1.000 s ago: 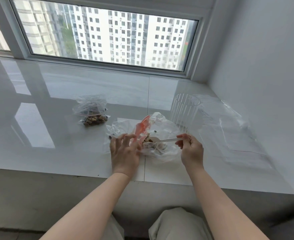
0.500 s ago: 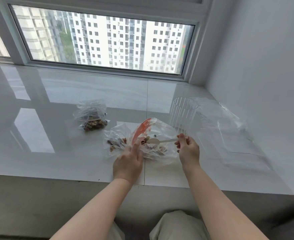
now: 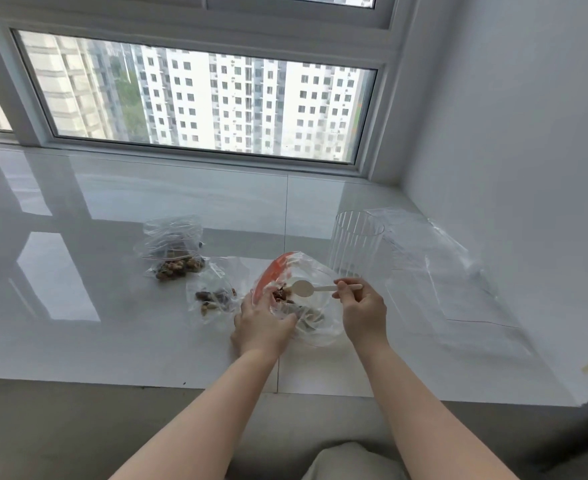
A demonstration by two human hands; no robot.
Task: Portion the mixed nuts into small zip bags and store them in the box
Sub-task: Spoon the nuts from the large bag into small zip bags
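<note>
head view: both hands at the big nut bag

head view looks down on a glossy white sill [image 3: 77,306] under a window [image 3: 199,95]. the left hand [image 3: 263,323] grips the near rim of the large clear bag [image 3: 316,327] with the orange strip [image 3: 268,277], fingers curled into its mouth beside the mixed nuts [image 3: 280,294] inside. the right hand [image 3: 363,311] pinches the handle of a pale spoon [image 3: 308,288] between thumb and fingertips, other fingers loosely curled, with the spoon's bowl held over the bag's opening just beside the nuts. left of the big bag lies a small zip bag [image 3: 214,299] holding a few nuts, close to the left hand; whether they touch cannot be told. farther back sits another small bag [image 3: 174,251] with nuts, apart from both hands. a ribbed clear container [image 3: 353,244] stands upright behind the right hand, with flat clear plastic sheets [image 3: 452,282] to its right.
</note>
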